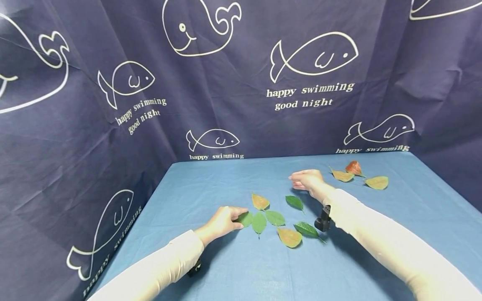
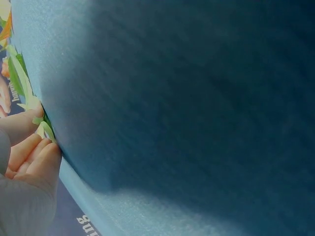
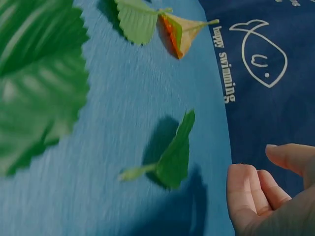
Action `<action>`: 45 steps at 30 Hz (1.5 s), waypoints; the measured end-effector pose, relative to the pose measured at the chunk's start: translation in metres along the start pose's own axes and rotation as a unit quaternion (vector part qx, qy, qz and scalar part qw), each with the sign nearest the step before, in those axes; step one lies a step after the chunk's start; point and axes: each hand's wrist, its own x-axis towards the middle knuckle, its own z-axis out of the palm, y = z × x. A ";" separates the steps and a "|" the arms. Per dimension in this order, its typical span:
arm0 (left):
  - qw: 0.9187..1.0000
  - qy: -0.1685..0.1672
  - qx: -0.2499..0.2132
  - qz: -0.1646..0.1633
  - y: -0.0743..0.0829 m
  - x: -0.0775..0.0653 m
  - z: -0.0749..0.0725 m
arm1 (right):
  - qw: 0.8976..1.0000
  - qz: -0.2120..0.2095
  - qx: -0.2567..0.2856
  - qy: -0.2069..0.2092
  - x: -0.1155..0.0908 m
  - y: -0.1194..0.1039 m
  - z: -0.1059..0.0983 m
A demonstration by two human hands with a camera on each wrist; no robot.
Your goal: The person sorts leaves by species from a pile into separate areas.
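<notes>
At the left of a loose cluster of leaves, my left hand (image 1: pixel 220 222) holds a light green leaf (image 1: pixel 246 219) between thumb and fingers; the left wrist view shows the leaf's edge (image 2: pixel 47 129) there. Beside it lie two more light green leaves, one upright (image 1: pixel 259 223) and one slanting (image 1: pixel 275 218), with a yellow-orange leaf (image 1: pixel 260 202) behind. My right hand (image 1: pixel 309 180) hovers over the cloth, fingers loosely bent and nothing in them. Nearest to it is a dark green leaf (image 1: pixel 294 202), also in the right wrist view (image 3: pixel 176 155).
A second dark green leaf (image 1: pixel 306 229) and another yellow-orange leaf (image 1: pixel 289 237) lie nearer the front. At the back right are a reddish leaf (image 1: pixel 354 168) and two yellowish leaves, one left (image 1: pixel 342 176), one right (image 1: pixel 377 182). Blue cloth (image 1: pixel 211 179) covers the table; a printed dark curtain (image 1: pixel 244 104) hangs behind.
</notes>
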 end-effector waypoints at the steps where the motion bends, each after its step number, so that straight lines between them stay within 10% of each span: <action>1: 1.000 0.000 0.001 0.001 0.000 0.000 0.000 | 1.000 0.002 -0.008 -0.008 0.000 -0.001 0.003; 17: 1.000 -0.004 -0.003 -0.002 0.000 -0.002 0.000 | 0.988 0.039 -0.052 -0.142 -0.003 0.003 0.045; 45: 1.000 0.005 0.005 0.023 -0.002 0.000 0.000 | 0.985 0.033 -0.103 -0.134 -0.011 0.007 0.078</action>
